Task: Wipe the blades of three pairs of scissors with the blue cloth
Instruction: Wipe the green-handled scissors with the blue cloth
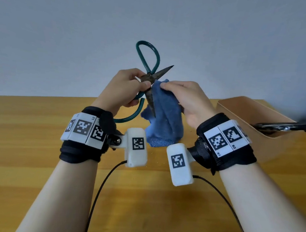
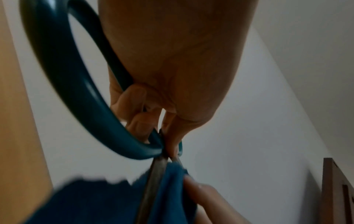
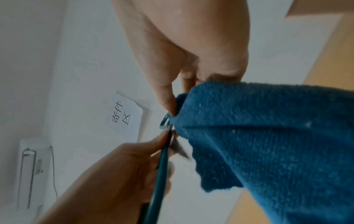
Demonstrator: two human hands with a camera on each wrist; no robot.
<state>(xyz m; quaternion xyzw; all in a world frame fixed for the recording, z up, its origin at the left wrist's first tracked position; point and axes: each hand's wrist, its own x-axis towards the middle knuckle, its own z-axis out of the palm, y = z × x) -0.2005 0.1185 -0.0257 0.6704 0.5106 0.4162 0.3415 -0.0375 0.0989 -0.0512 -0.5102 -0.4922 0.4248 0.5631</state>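
Green-handled scissors (image 1: 149,73) with rusty dark blades are held spread wide above the wooden table (image 1: 38,125). My left hand (image 1: 126,90) grips them at the pivot and one green loop (image 2: 63,84). One blade (image 1: 150,101) points down, the other (image 1: 164,71) points up and right. My right hand (image 1: 183,96) pinches the blue cloth (image 1: 164,120) against the base of the down-pointing blade; the rest of the cloth (image 3: 268,144) hangs below. In the left wrist view the cloth (image 2: 107,200) lies around the blade (image 2: 151,186).
A tan open box (image 1: 268,125) stands on the table at the right, with another pair of dark scissors (image 1: 285,126) lying across its rim. A plain wall (image 1: 156,15) lies behind. Black cables (image 1: 98,194) run from the wrist cameras toward me.
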